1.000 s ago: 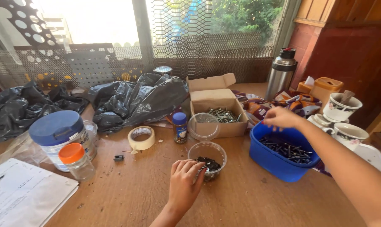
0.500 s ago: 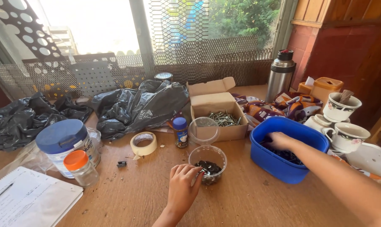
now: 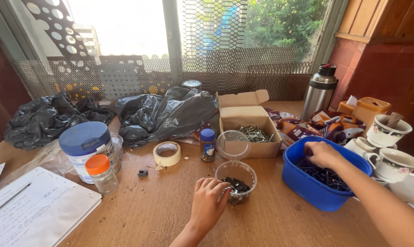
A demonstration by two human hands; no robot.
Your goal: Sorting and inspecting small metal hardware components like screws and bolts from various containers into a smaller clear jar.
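My left hand [image 3: 208, 204] rests on the wooden table [image 3: 152, 210] with its fingertips touching the rim of a small clear plastic cup [image 3: 236, 182] that holds dark screws. My right hand [image 3: 322, 153] reaches down into a blue plastic tub [image 3: 307, 187] full of dark screws [image 3: 328, 176]; its fingers are curled among them, and I cannot see whether any are pinched. Just behind the cup stands a second clear cup [image 3: 233, 144], and behind that an open cardboard box [image 3: 248, 123] with lighter screws.
A roll of masking tape [image 3: 166, 154], a small blue-capped bottle [image 3: 208, 144], an orange-capped jar [image 3: 101, 173] and a blue-lidded tub [image 3: 85, 145] stand left. A notebook with pen [image 3: 33, 210] lies front left. Black bags [image 3: 165, 114] lie behind. Thermos [image 3: 320, 90] and cups [image 3: 392, 162] crowd the right.
My right hand has dropped from above the tub's far rim into the blue tub among the screws. My left hand stays at the small cup. The view has tilted slightly.
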